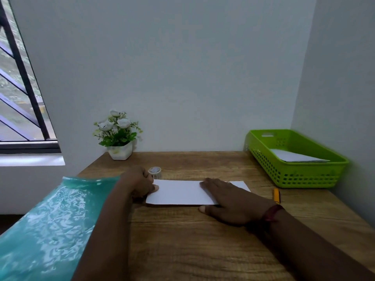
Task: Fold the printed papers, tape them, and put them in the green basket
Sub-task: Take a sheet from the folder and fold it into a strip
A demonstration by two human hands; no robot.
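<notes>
A folded white paper (178, 192) lies flat on the wooden desk (203, 240). My left hand (140, 183) has its fingers curled at the paper's left edge, the thumb pressing on the corner. My right hand (229, 201) lies flat with straight fingers pressing down the paper's right part. A small roll of clear tape (155, 172) stands just behind my left hand. The green basket (292, 159) sits at the back right of the desk with folded white paper (296, 156) inside it.
A white pot of artificial flowers (118, 136) stands at the desk's back left by the wall. A yellow pen (276, 195) lies right of the paper. A shiny teal sheet (46, 226) covers the left foreground. A barred window (18, 88) is at the left.
</notes>
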